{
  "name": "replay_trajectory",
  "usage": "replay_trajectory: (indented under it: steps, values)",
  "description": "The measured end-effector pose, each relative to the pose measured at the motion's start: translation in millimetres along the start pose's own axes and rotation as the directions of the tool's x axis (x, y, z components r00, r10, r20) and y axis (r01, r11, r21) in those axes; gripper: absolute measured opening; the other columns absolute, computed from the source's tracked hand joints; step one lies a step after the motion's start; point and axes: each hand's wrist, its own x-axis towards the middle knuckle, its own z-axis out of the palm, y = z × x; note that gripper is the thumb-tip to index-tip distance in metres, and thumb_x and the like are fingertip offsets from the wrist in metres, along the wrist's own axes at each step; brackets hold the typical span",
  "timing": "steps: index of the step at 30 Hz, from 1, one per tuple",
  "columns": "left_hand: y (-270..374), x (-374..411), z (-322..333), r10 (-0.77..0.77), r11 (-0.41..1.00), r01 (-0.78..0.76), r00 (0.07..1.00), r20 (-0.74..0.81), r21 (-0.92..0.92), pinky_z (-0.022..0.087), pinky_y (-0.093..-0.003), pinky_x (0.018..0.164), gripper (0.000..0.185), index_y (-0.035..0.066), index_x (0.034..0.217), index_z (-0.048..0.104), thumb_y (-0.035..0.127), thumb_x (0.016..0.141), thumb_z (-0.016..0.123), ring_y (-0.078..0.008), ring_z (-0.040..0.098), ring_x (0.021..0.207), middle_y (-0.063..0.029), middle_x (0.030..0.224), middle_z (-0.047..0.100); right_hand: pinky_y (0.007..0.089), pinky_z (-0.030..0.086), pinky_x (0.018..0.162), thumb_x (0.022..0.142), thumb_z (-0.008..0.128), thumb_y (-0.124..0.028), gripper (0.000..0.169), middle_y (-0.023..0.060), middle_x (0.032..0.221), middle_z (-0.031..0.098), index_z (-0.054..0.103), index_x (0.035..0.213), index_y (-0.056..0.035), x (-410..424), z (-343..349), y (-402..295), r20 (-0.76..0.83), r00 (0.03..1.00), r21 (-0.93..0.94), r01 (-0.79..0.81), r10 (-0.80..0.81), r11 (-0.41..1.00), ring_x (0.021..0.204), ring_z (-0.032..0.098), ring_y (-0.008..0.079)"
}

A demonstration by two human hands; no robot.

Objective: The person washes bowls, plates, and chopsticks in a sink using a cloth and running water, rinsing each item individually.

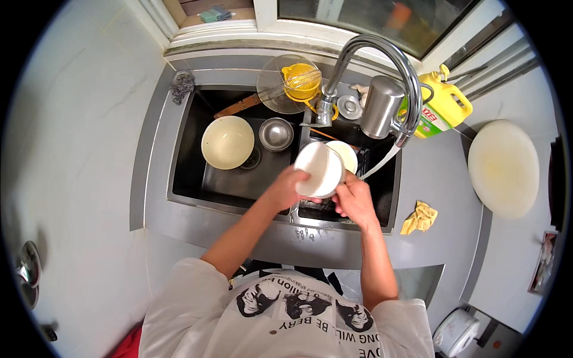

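In the head view, my left hand grips a white bowl by its near left side, with the thumb over the rim. My right hand holds its right edge, fingers curled under it. More than one rim shows, so a second bowl may be nested there; blur leaves this unclear. The held bowl is tilted above the right basin of a dark double sink. Just behind it a cream-coloured dish lies in that basin, partly covered. From the chrome tap, a whitish stream of water slants down into the right basin.
The left basin holds a cream bowl and a metal bowl. A wire skimmer and yellow strainer lie across the back. On the right are a yellow cloth, a yellow detergent jug and a round board.
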Motion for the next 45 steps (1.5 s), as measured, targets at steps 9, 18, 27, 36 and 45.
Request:
replay_trajectory:
  steps: [9, 18, 27, 36, 45]
  values:
    - [59, 14, -65, 0.292, 0.919, -0.102, 0.825, -0.484, 0.382, 0.061, -0.0367, 0.059, 0.044, -0.012, 0.125, 0.045, 0.007, 0.086, 0.045, -0.0308, 0.067, 0.086, -0.0225, 0.113, 0.059, 0.0246, 0.050, 0.047, 0.093, 0.047, -0.012, 0.048, 0.0094, 0.084, 0.061, 0.040, 0.135, 0.0102, 38, 21, 77, 0.101, 0.994, 0.281, -0.066, 0.039, 0.957, 0.057, 0.060, 0.0127]
    - [56, 95, -107, 0.416, 0.811, 0.162, 0.517, -0.748, 0.563, 0.060, -0.0372, 0.044, 0.034, -0.019, 0.111, 0.049, 0.001, 0.083, 0.049, -0.0352, 0.068, 0.070, -0.0298, 0.103, 0.059, 0.0477, 0.051, 0.076, 0.081, 0.054, -0.015, 0.021, 0.0247, 0.085, 0.066, 0.066, 0.091, -0.0011, 68, -42, 199, -0.531, 0.848, -0.566, -0.350, -0.005, 0.746, 0.079, 0.065, 0.0415]
    - [35, 101, -126, 0.303, 0.809, 0.357, 0.428, -0.852, 0.467, 0.055, -0.0385, 0.040, 0.035, -0.013, 0.098, 0.056, 0.020, 0.088, 0.058, -0.0283, 0.067, 0.060, -0.0212, 0.081, 0.065, 0.0442, 0.052, 0.087, 0.083, 0.058, -0.013, 0.022, 0.0262, 0.106, 0.063, 0.063, 0.099, 0.0022, 129, -70, 239, -0.219, 0.976, -0.795, -0.182, 0.006, 0.579, 0.099, 0.063, 0.0404]
    - [-12, 21, -18, 0.745, 0.268, -0.028, 0.640, -0.188, 0.963, 0.048, -0.0318, 0.063, 0.015, 0.002, 0.084, 0.062, 0.017, 0.088, 0.061, -0.0199, 0.061, 0.068, -0.0099, 0.076, 0.063, 0.0438, 0.056, 0.075, 0.079, 0.058, -0.009, 0.021, 0.0180, 0.096, 0.064, 0.066, 0.098, -0.0062, 109, -43, 202, -0.191, 0.945, -0.925, -0.083, -0.264, 0.370, 0.095, 0.064, 0.0384]
    - [-139, 106, 17, -0.112, -0.031, 0.308, 0.944, -0.309, 0.951, 0.050, -0.0418, 0.085, 0.038, -0.008, 0.096, 0.066, 0.027, 0.083, 0.061, -0.0383, 0.064, 0.100, -0.0275, 0.100, 0.065, 0.0417, 0.055, 0.084, 0.082, 0.055, -0.015, 0.028, 0.0160, 0.107, 0.068, 0.070, 0.105, -0.0115, 139, -61, 221, -0.128, 0.983, -0.899, -0.171, 0.131, 0.404, 0.102, 0.065, 0.0332]
